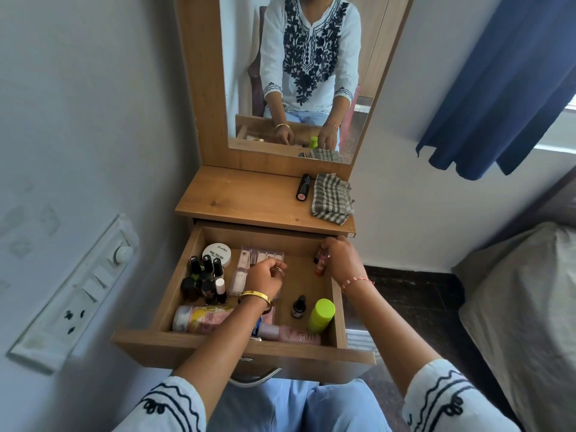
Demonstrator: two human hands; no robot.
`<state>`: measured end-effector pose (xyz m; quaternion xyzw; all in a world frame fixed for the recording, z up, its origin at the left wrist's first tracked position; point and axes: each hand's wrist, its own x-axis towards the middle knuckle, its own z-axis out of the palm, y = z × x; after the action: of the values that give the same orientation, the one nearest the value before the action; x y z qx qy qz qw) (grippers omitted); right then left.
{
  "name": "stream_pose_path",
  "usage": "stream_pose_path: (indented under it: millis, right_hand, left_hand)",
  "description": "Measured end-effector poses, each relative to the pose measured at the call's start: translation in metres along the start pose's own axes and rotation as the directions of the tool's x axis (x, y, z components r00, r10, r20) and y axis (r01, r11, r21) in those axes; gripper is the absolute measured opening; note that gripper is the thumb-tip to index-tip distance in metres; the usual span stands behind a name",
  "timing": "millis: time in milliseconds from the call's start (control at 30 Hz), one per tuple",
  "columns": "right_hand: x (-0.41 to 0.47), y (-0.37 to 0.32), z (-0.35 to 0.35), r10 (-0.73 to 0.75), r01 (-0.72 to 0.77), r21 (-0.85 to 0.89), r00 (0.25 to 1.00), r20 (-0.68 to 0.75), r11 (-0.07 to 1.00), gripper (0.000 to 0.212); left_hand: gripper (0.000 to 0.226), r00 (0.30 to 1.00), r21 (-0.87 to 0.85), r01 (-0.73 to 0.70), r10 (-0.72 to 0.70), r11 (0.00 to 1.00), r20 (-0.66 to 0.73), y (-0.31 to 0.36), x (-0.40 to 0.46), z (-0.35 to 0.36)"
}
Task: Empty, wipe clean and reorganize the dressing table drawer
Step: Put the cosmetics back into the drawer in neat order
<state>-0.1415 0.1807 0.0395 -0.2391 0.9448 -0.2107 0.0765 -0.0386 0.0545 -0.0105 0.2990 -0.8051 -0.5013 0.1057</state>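
The drawer (299, 275) stands pulled out below the desk (249, 198) and holds cosmetics. The right hand (341, 260) is at the drawer's far right corner, fingers grasping a small orange-pink bottle (321, 260). The left hand (265, 274) is over the drawer's middle, fingers curled; what they hold cannot be told. A checked cloth (332, 198) and a lipstick (303, 187) lie on the desk, just beside each other.

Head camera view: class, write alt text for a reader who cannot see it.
A person's right hand grips a small orange bottle inside an open wooden drawer of cosmetics, while the left hand hovers curled beside it. On the tabletop above lie a black lipstick tube and a folded checked cloth.
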Motion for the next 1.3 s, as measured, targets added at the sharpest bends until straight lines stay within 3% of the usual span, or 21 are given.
stream_pose_path:
  millis: [133,300,433,600,767,1067,1200,1267,1300]
  right_hand:
    - [-0.001,-0.014,-0.004,-0.057,0.057,-0.012,0.998,0.021,0.998,0.025]
    - [0.008,-0.038,-0.012,-0.192,0.183,-0.079,0.971,-0.142,0.980,0.024]
    - [0.031,-0.056,-0.021,-0.245,0.232,-0.094,0.954,-0.174,0.968,0.029]
    - [0.063,-0.081,-0.022,-0.326,0.276,-0.331,0.940,-0.102,0.902,0.042]
    - [0.095,-0.094,-0.017,-0.176,0.144,-0.341,0.982,-0.064,0.929,0.032]
    - [0.099,-0.089,-0.011,-0.114,0.091,-0.148,0.981,-0.157,0.985,0.032]
    - [0.082,-0.091,-0.019,0.062,-0.055,0.140,0.997,-0.048,0.989,0.038]
    - [0.068,-0.089,-0.024,0.117,-0.139,0.397,0.990,0.080,0.907,0.026]
    - [0.057,-0.089,-0.027,0.124,-0.200,0.545,0.977,0.173,0.815,0.019]
  left_hand:
    - [0.027,1.000,-0.096,-0.005,0.004,0.995,-0.014,0.008,-0.001,0.005]
    - [0.026,0.998,-0.165,-0.037,0.027,0.986,-0.065,0.021,0.010,-0.005]
    - [0.024,0.991,-0.230,-0.056,0.026,0.971,-0.134,0.039,0.032,-0.021]
    - [0.019,0.961,-0.205,-0.125,0.068,0.971,-0.268,0.063,0.061,-0.038]
    - [0.019,0.959,-0.291,-0.101,0.015,0.951,-0.283,0.069,0.082,-0.048]
    - [0.020,0.965,-0.432,-0.049,-0.070,0.900,-0.254,0.056,0.084,-0.049]
    - [0.016,0.971,-0.483,-0.017,-0.101,0.875,-0.217,0.053,0.073,-0.047]
    - [0.016,0.971,-0.541,0.017,-0.143,0.841,-0.193,0.054,0.064,-0.048]
    - [0.018,0.970,-0.582,0.034,-0.166,0.812,-0.176,0.054,0.059,-0.049]
